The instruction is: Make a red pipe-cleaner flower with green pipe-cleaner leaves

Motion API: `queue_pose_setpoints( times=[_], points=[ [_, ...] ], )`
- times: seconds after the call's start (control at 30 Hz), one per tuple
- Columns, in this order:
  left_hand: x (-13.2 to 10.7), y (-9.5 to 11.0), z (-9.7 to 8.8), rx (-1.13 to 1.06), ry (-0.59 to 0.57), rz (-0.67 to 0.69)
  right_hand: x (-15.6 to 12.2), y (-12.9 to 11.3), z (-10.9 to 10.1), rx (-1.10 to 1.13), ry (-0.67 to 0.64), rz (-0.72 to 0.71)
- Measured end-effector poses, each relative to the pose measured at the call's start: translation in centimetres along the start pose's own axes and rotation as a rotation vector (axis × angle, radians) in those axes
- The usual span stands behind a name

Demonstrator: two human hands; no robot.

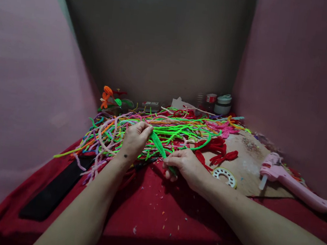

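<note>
Between my two hands a green pipe-cleaner leaf (158,143) is stretched at a slant. My left hand (135,139) pinches its upper end between thumb and fingers. At the lower end my right hand (186,165) is closed on it, with the fingertips around the narrow tip. Just behind the hands lies a big tangled heap of pipe cleaners (177,131) in green, pink, orange, purple and other colours. Red pipe-cleaner pieces (216,147) rest right of the leaf, beyond my right hand.
A pink glue gun (292,179) and a white ring-shaped spool (224,177) lie on and by a brown board (252,168). On the left is a black flat object (55,189). Orange flowers (106,96) and a lidded jar (223,104) stand at the back. Scraps dot the red cloth (152,219).
</note>
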State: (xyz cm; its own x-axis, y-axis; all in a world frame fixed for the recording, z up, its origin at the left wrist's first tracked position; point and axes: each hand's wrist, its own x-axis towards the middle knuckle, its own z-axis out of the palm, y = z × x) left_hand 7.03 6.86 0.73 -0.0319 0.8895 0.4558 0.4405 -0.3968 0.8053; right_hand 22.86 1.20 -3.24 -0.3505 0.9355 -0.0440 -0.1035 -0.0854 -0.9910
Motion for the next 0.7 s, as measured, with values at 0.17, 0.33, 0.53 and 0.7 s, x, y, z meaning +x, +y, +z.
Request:
queue_pose_setpoints(
  times=[0.17,0.33,0.53,0.7],
  points=[
    [-0.2,0.1,0.1,0.178,0.091,0.157,-0.1,-0.2,0.1,-0.011,-0.003,0.012],
    [0.1,0.2,0.1,-0.182,-0.117,-0.130,0.1,0.3,0.0,0.002,0.053,0.014],
    [-0.6,0.3,0.2,-0.539,-0.560,-0.419,0.5,1.1,-0.5,-0.014,0.117,-0.044],
    [-1.3,0.1,1.2,-0.484,-0.648,-0.434,0.7,1.3,-0.6,-0.036,0.143,-0.054]
  ],
)
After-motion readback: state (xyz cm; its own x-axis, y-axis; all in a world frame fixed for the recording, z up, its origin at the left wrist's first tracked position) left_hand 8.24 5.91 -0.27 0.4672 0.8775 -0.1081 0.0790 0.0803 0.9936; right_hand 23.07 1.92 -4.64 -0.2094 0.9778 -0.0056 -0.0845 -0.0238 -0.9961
